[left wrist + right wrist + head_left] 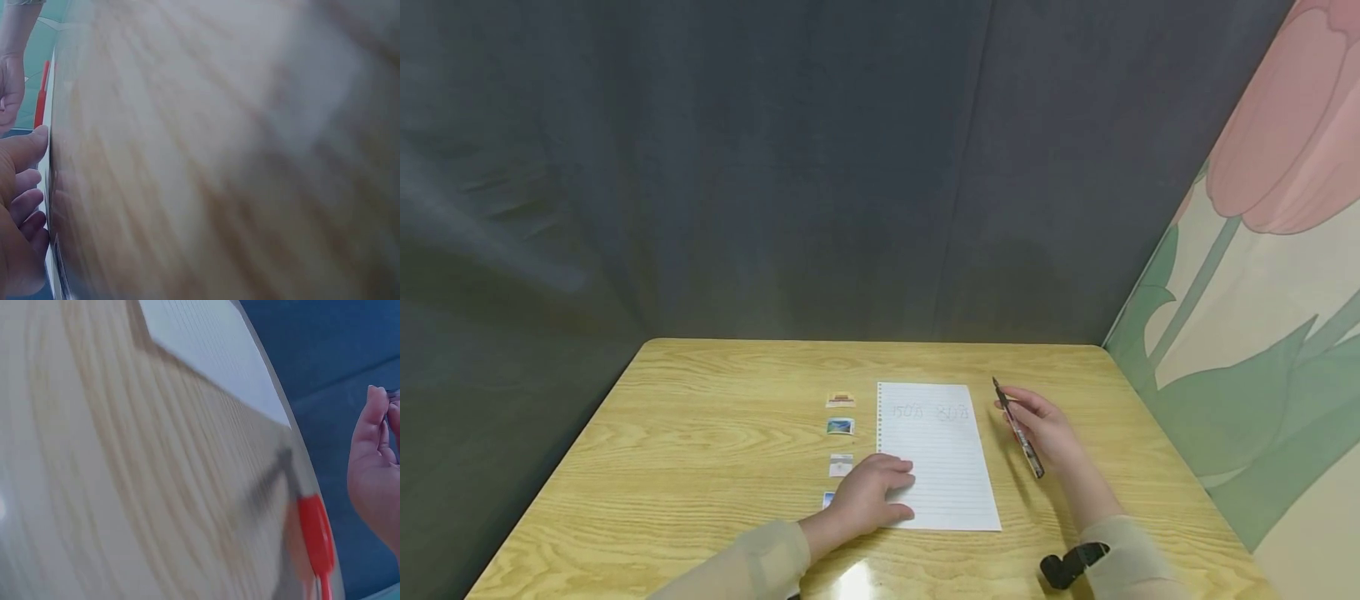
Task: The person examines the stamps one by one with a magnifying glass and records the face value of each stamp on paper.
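Observation:
A lined sheet of paper (943, 475) with punched holes down its left side lies on the table, with faint handwriting near its top. My left hand (871, 493) rests on the sheet's lower left edge, fingers spread to the right. Right of the paper, my right hand (1043, 429) holds a dark patterned pen (1024, 442) above the table, tip pointing away from me. Left of the sheet, small stamp-like pictures form a column: a yellow-red one (840, 400), a blue-green one (841, 427), a pale grey one (841, 465) and a blue one (828, 498) partly hidden by my left hand.
The wooden table (715, 433) meets a dark curtain (820, 167) at the back. A wall with painted tulips (1277, 150) stands at the right. In the right wrist view, a red thing (316, 534) with a thin stem appears near the table edge; its kind is unclear.

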`<state>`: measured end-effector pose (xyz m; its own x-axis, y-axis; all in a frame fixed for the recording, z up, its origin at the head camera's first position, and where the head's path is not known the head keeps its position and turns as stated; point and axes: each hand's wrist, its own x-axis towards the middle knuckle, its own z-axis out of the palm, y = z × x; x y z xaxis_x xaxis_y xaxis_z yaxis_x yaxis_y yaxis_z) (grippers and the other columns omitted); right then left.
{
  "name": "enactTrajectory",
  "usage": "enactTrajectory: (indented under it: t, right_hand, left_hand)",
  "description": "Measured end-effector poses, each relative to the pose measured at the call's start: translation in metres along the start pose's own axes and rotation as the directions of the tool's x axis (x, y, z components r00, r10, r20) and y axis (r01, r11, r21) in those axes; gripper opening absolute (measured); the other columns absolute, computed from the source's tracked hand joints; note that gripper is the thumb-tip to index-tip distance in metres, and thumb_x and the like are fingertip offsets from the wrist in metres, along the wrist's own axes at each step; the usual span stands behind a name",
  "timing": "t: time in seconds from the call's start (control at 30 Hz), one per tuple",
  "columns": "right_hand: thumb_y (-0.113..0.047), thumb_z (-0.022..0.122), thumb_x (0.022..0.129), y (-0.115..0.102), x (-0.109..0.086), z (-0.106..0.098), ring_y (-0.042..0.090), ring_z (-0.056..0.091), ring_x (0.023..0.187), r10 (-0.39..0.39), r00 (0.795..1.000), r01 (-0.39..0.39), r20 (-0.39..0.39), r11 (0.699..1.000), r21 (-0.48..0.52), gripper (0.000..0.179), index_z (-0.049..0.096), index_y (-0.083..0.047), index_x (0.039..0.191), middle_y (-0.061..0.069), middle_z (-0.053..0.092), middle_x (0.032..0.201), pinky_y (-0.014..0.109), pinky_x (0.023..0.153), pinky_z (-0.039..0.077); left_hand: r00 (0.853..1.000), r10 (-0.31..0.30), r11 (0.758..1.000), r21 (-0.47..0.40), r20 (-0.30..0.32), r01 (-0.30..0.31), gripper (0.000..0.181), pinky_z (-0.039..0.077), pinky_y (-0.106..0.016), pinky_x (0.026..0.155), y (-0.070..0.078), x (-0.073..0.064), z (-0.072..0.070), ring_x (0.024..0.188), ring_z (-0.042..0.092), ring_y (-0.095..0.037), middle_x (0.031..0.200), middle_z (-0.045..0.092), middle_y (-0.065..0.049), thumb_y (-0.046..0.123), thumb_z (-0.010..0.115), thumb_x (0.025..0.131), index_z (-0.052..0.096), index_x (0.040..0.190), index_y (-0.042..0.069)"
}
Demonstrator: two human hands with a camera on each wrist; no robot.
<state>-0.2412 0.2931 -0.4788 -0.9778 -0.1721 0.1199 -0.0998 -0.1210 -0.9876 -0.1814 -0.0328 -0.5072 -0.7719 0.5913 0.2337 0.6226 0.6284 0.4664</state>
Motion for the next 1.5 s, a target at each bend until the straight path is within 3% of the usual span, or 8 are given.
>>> enactTrajectory:
  t: [0.2,0.37,0.47,0.63,0.8,0.93,1.2,1.5]
  right_hand:
    - [0.005,0.046,0.102,0.005,0.006,0.021,0.011,0.067,0.095,-0.041,0.995,0.03,0.089,0.992,0.124,0.034,0.052,0.01,0.135,0.01,0.07,0.109,0.024,0.087,0.055]
    - [0.012,0.04,0.101,0.009,0.008,0.037,0.016,0.068,0.098,-0.078,0.968,-0.031,0.238,0.906,0.422,0.036,0.062,0.0,0.128,0.015,0.069,0.11,0.024,0.088,0.055]
    - [0.016,0.041,0.099,0.014,0.01,0.047,0.017,0.069,0.098,-0.108,0.96,-0.019,0.259,0.896,0.444,0.038,0.062,0.0,0.126,0.013,0.069,0.11,0.024,0.089,0.054]
    - [0.012,0.054,0.095,0.024,0.018,0.063,0.015,0.069,0.095,-0.037,0.989,-0.001,0.144,0.967,0.256,0.03,0.066,-0.001,0.12,0.009,0.07,0.103,0.025,0.086,0.056]
    - [0.006,0.064,0.092,0.03,0.026,0.079,0.012,0.069,0.084,-0.016,0.998,0.018,0.065,1.0,-0.016,0.029,0.059,0.015,0.119,0.007,0.071,0.093,0.025,0.076,0.059]
    - [0.0,0.067,0.093,0.032,0.03,0.091,0.01,0.067,0.08,-0.025,0.996,0.04,0.084,0.983,-0.177,0.032,0.058,0.016,0.119,0.01,0.071,0.093,0.025,0.072,0.059]
    - [-0.005,0.068,0.093,0.039,0.032,0.114,0.013,0.065,0.077,0.02,0.999,-0.009,0.032,0.948,-0.319,0.021,0.065,0.006,0.11,0.012,0.071,0.092,0.024,0.07,0.057]
    - [-0.005,0.074,0.087,0.051,0.036,0.123,0.012,0.06,0.072,-0.029,1.0,0.031,0.011,0.861,-0.507,0.012,0.07,-0.005,0.097,0.0,0.069,0.086,0.02,0.064,0.05]
  left_hand:
    - [0.999,0.023,1.0,-0.001,-0.022,-0.023,0.046,0.042,-0.033,0.107,-0.002,-0.004,-0.007,0.121,0.057,-0.021,0.129,0.065,-0.002,0.027,0.084,0.078,0.073,0.118,0.008]
    - [0.999,0.019,1.0,-0.019,-0.035,-0.02,0.044,0.044,-0.036,0.106,-0.007,-0.01,-0.012,0.12,0.058,-0.023,0.127,0.066,-0.003,0.027,0.084,0.078,0.073,0.117,0.01]
    - [0.999,0.012,1.0,-0.027,-0.046,-0.013,0.044,0.045,-0.037,0.105,-0.01,-0.013,-0.014,0.119,0.058,-0.023,0.126,0.067,-0.003,0.026,0.085,0.077,0.074,0.117,0.011]
    - [0.998,0.013,1.0,0.008,-0.063,-0.012,0.045,0.046,-0.034,0.102,-0.012,-0.017,-0.014,0.114,0.059,-0.021,0.121,0.069,-0.002,0.027,0.086,0.076,0.074,0.116,0.012]
    - [0.997,0.023,1.0,0.007,-0.069,-0.022,0.044,0.048,-0.031,0.099,-0.013,-0.018,-0.013,0.109,0.06,-0.018,0.116,0.07,0.001,0.025,0.087,0.075,0.075,0.114,0.01]
    - [0.998,0.031,0.999,0.01,-0.06,-0.031,0.041,0.048,-0.03,0.098,-0.014,-0.02,-0.012,0.108,0.06,-0.018,0.114,0.071,0.001,0.024,0.087,0.076,0.075,0.113,0.011]
    - [0.998,0.03,0.999,0.016,-0.057,-0.029,0.042,0.047,-0.031,0.1,-0.015,-0.02,-0.011,0.11,0.06,-0.018,0.115,0.07,0.0,0.023,0.086,0.076,0.075,0.114,0.009]
    - [0.999,0.011,1.0,0.028,-0.043,-0.01,0.042,0.046,-0.03,0.101,-0.013,-0.019,-0.013,0.111,0.06,-0.017,0.116,0.07,0.0,0.024,0.087,0.075,0.075,0.112,0.007]
